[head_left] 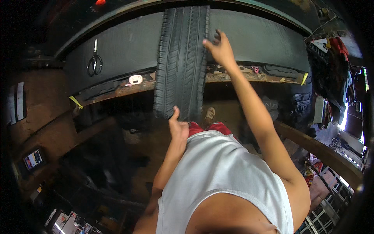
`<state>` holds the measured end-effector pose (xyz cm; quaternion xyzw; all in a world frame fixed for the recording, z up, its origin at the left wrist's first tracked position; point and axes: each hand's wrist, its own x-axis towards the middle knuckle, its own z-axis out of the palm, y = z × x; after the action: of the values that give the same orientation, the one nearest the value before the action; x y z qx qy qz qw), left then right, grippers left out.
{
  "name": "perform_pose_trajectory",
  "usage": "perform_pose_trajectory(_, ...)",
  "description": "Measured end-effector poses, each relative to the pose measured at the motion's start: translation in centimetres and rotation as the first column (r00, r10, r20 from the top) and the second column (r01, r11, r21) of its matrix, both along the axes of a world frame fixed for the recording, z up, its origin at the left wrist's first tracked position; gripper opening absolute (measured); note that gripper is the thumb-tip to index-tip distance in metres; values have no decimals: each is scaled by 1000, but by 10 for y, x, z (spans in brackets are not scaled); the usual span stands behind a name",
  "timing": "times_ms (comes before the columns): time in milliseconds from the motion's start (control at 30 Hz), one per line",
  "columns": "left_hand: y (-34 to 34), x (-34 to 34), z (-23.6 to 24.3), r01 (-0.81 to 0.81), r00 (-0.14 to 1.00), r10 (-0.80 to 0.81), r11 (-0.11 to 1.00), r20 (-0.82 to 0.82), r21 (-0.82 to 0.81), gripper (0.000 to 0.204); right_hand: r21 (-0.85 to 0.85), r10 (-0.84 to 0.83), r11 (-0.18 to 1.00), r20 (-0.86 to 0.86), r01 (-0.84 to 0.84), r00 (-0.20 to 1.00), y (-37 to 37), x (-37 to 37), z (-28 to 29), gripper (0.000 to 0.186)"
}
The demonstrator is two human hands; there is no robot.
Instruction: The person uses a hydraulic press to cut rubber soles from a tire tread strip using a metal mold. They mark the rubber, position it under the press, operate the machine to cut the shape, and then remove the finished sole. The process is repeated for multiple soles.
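Note:
A long black strip of tire tread [182,58] lies lengthwise across the dark work surface, its grooved side up, and its near end hangs over the front edge toward me. At that near end is my left hand [179,128], thumb raised over the tread and the other fingers curled against the end; their tips are partly hidden. Beside the strip's right edge, farther off, my right hand [221,48] is held with fingers spread and nothing in it. It looks slightly apart from the rubber.
Black-handled scissors [94,65] lie on the dark mat [128,41] at left. A small white oval case [135,79] and a pink item [255,69] sit along the worn wooden front edge. A wooden beam [319,152] runs at right. Below the edge is my sandaled foot [209,114].

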<state>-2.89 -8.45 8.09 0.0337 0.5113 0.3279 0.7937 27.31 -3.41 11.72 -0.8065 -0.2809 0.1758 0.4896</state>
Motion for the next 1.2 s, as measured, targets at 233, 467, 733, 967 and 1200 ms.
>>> perform_pose_trajectory(233, -72, 75, -21, 80, 990, -85, 996, 111, 48, 56, -136, -149, 986, -483, 93, 863, -167, -112, -48, 97)
perform_pose_trajectory(467, -79, 78, -54, 106, 985, -121, 986, 119, 126, 56, -24, 16, 999, -516, -33, 857, -166, -93, -74, 36)
perform_pose_trajectory(733, -25, 6, -10, 305, 938, -347, 849, 18, 431, 82, 117, 36, 992, -562, 36, 826, -170, -100, -58, 33)
perform_pose_trajectory(967, 27, 6, 9, 680, 717, -693, 672, -75, 292, 64, 74, 55, 997, -444, -25, 894, -171, -99, -26, 30)
perform_pose_trajectory(1200, 45, 35, 29, 634, 756, -641, 669, -131, 389, 60, 128, 16, 990, -503, 56, 864, -137, -70, 1, 33)
